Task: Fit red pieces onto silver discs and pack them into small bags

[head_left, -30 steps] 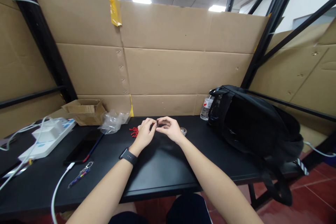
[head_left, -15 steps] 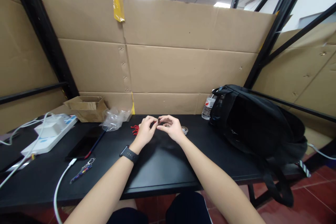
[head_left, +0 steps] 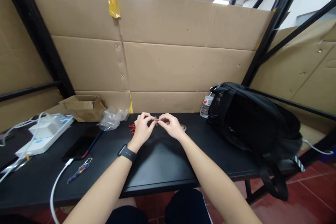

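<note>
Both of my hands meet over the middle of the black table (head_left: 162, 168). My left hand (head_left: 141, 130), with a black watch on its wrist, and my right hand (head_left: 171, 126) pinch a tiny dark piece (head_left: 156, 120) between their fingertips. Just what that piece is I cannot make out. A small heap of red pieces (head_left: 132, 128) lies on the table right beside my left hand. A small round tape roll (head_left: 183, 127) shows behind my right hand.
A black backpack (head_left: 252, 119) fills the table's right side, with a water bottle (head_left: 205, 105) beside it. At the left lie a crumpled plastic bag (head_left: 111, 119), a cardboard box (head_left: 81, 106), a white power strip (head_left: 39, 134), a dark phone (head_left: 81, 145), keys (head_left: 78, 171) and a white cable (head_left: 56, 189). Cardboard walls enclose the table.
My hands stay together in the same spot, with the fingers shifting slightly round the small piece. The view has tilted a little.
</note>
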`<control>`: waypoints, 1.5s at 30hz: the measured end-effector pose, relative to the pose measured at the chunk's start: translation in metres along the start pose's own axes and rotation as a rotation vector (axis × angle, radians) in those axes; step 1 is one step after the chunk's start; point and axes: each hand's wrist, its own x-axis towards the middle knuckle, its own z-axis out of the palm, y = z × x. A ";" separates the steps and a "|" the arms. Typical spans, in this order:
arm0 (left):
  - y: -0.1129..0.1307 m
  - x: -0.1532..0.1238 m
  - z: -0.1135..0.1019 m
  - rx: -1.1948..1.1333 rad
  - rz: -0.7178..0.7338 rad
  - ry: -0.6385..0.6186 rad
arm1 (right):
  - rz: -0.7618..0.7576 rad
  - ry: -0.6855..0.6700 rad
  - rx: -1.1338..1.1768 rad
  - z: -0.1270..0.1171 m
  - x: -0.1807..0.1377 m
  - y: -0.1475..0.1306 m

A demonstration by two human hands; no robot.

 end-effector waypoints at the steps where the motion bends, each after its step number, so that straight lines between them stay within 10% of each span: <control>1: -0.001 0.000 0.001 -0.004 0.003 -0.006 | -0.027 -0.003 -0.065 -0.002 0.000 0.000; 17: -0.013 -0.005 0.012 0.080 0.057 -0.331 | -0.158 -0.127 -0.475 -0.011 -0.001 0.022; 24: -0.075 0.011 -0.023 0.304 -0.193 -0.121 | -0.016 -0.165 -0.648 -0.020 -0.002 0.036; 29: -0.113 0.010 -0.041 0.387 -0.302 -0.286 | 0.117 -0.151 -0.693 -0.042 0.003 0.037; 37: -0.119 0.012 -0.044 0.401 -0.328 -0.344 | 0.355 -0.332 -0.704 -0.098 0.001 0.039; 45: -0.118 0.012 -0.042 0.432 -0.374 -0.382 | 0.436 -0.391 -0.655 -0.104 0.000 0.033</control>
